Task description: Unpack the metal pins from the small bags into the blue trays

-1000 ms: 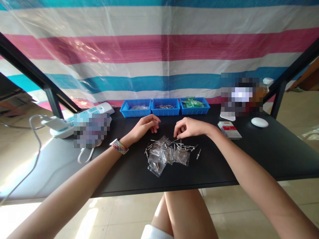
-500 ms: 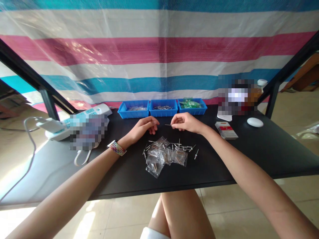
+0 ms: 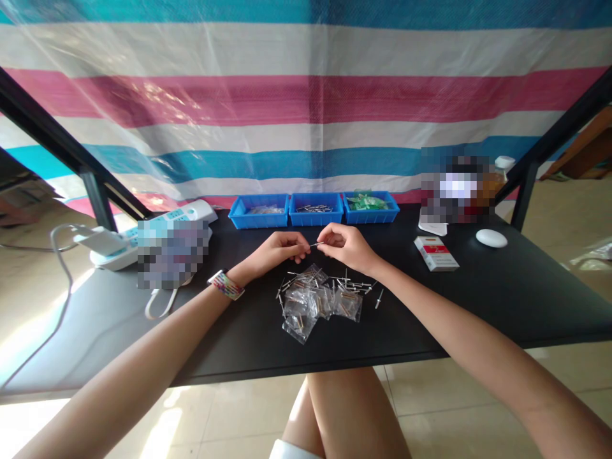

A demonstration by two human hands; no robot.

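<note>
Looks like a makeshift indoor workspace: striped sheeting [image 3: 306, 95] hangs across the top, blue parts bins [image 3: 316, 220] line the centre, floor tiles [image 3: 248, 411] below.

Two hands [image 3: 351, 248], three blue bins [image 3: 316, 219], one power strip [image 3: 176, 214], several bags [image 3: 299, 325], many rivets [image 3: 379, 299]

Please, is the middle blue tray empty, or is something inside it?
Not empty: thin metal pieces lie inside the middle blue tray, seen from above.

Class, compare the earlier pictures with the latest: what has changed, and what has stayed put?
The right hand took a metal pin from the loose pins, then moved left and slightly forward, bringing it to the left hand; whether that hand grips it is unclear. The blue trays and plastic bags stayed put.
</note>
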